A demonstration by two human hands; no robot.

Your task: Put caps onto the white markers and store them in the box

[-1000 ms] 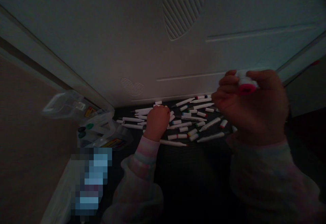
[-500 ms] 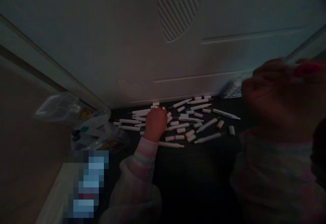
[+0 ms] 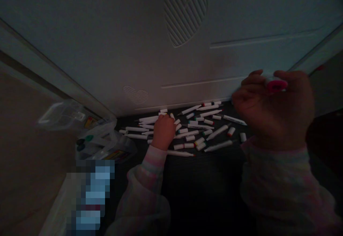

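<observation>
Several white marker pens [image 3: 199, 127] with coloured caps lie scattered on a dark mat [image 3: 203, 178] against a white door. My left hand [image 3: 164, 131] rests down among the pens with its fingers curled; what it holds is hidden. My right hand [image 3: 273, 109] is raised close to the camera, fingers pinched round a white marker with a pink end [image 3: 275, 85]. Both arms wear pale striped sleeves.
A clear plastic box [image 3: 104, 144] with its lid [image 3: 63, 114] open stands at the left, some pens inside. The white door [image 3: 171, 43] with heart reliefs closes off the back. A wall runs along the left side. The scene is dim.
My right hand swung out to the right with the pink-ended marker, then came back toward the middle. The left hand has stayed on the pens.
</observation>
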